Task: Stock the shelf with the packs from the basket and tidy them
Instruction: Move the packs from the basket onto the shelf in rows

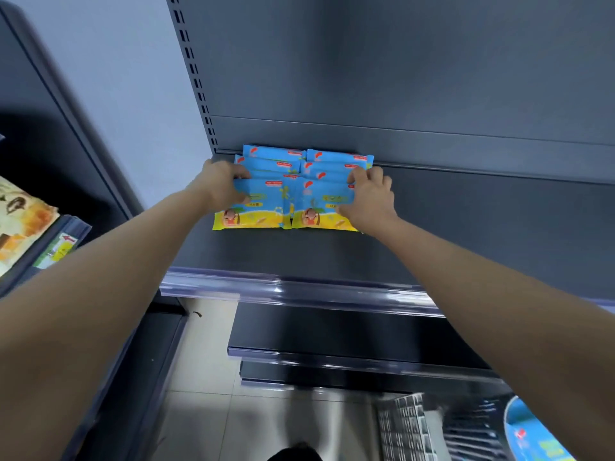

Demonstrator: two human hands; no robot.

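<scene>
I stand in front of the dark shelf [332,251] and both my arms reach out over it. The packs [293,188] lie on the shelf in two columns side by side, at the back left part of it, near the perforated upright post [196,81]. In each column the packs overlap one another like roof tiles, and the rear ones touch the back panel of the shelf. They are blue on top and yellow below, with a small cartoon figure on the front.

My left hand [223,188] grasps the left edge of the front pack of the left column [256,207]; the thumb lies on its face and the fingers go behind the edge. My right hand [369,197] grasps the right edge of the front pack of the right column [319,207] in the same way, with the fingers curled over its upper corner. These two front packs touch each other in the middle.

Along the front edge of the shelf runs a clear plastic price rail [299,291]. Below the shelf, on the right side, I see the grey basket [432,427] on the tiled floor [206,410], and one more blue pack [529,434] is at its right side, partly cut by the border.
</scene>
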